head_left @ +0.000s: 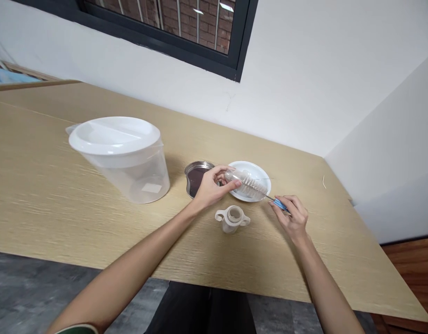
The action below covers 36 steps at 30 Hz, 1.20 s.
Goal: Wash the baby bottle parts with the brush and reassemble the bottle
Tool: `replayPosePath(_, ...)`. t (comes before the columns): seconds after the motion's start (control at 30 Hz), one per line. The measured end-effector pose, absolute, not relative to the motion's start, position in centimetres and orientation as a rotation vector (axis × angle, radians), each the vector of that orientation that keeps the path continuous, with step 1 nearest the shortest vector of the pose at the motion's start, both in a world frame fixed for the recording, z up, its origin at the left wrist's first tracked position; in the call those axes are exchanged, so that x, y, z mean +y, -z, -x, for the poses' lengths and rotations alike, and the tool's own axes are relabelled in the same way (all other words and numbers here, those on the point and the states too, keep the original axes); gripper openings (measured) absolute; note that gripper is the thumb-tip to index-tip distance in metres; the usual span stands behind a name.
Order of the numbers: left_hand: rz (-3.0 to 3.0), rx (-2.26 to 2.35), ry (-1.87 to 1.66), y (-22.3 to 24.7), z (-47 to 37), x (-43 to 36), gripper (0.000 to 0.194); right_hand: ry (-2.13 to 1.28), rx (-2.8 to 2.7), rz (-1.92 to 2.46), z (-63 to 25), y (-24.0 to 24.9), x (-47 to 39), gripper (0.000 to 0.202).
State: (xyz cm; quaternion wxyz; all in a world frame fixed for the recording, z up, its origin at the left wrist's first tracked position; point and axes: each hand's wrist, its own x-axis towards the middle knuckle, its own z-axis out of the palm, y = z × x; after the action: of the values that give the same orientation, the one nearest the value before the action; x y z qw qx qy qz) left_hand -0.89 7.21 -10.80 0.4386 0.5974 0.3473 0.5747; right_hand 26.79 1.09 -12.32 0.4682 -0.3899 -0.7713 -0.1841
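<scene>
"One table (186, 250); what does it carry?"

"On the left, a pitcher (130, 178). Right of it, on the far side, a plate (249, 165), and a metal tray (200, 164) between these two. Nearer, a cup (231, 227) stands upright."

"And the brush (255, 189)?"

"Both hands keep it over the plate. Its long axis goes from far left, the bristle end, to near right, the blue handle (279, 204)."

"Which hand is nearer to the bristles?"

"The left hand (214, 182). Its fingers are curled around a clear piece (231, 175) at the bristle end; how deep the bristles enter, I cannot tell."

"The right hand (293, 215)?"

"Its fingers are pinched on the handle, almost without gap."
</scene>
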Motion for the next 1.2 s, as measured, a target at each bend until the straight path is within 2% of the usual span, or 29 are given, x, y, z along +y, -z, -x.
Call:
replayPosePath(0.13, -1.514, 0.781, -1.411, 10.6, 0.8, 7.0, 0.050, 0.405, -1.903, 0.989, -27.2, 12.6, 1.2, 0.016)
replayPosePath(0.23, -1.558, 0.740, -1.417, 10.3, 0.9, 6.9, 0.054, 0.410, -1.950, 1.027, -27.6, 12.6, 1.3, 0.004)
replayPosePath(0.3, -1.574, 0.746, -1.425, 10.1, 0.9, 6.8, 0.055, 0.410, -2.002, 1.040, -27.5, 12.6, 1.3, 0.016)
replayPosePath(0.4, -1.599, 0.870, -1.467, 9.7, 1.0, 6.7, 0.048, 0.324, -2.036, 1.020, -27.1, 12.7, 1.3, 0.008)
replayPosePath(0.47, -1.616, 0.964, -1.496, 9.5, 1.0, 6.6, 0.043, 0.315, -1.993, 0.983, -26.7, 12.8, 1.1, 0.021)
replayPosePath(0.53, -1.619, 1.004, -1.499, 9.4, 1.2, 6.6, 0.042, 0.377, -1.942, 0.940, -26.4, 12.8, 0.9, 0.025)
replayPosePath(0.63, -1.613, 0.946, -1.508, 9.4, 1.6, 7.0, 0.044, 0.454, -1.957, 0.942, -26.3, 12.6, 0.6, 0.018)
replayPosePath(0.8, -1.560, 0.801, -1.623, 8.7, 2.9, 8.1, 0.053, 0.387, -2.005, 0.984, -26.4, 12.6, 0.7, 0.007)
replayPosePath(0.9, -1.464, 0.801, -1.802, 8.4, 3.8, 9.0, 0.058, 0.387, -1.960, 1.043, -26.9, 13.0, 1.0, 0.015)
replayPosePath(1.0, -1.430, 0.922, -1.887, 8.9, 4.4, 10.2, 0.055, 0.408, -1.881, 1.109, -27.7, 13.3, 1.5, 0.020)
replayPosePath(1.2, -1.463, 1.311, -1.630, 11.5, 5.6, 11.9, 0.052, 0.388, -1.660, 1.271, -29.6, 13.6, 2.3, 0.027)
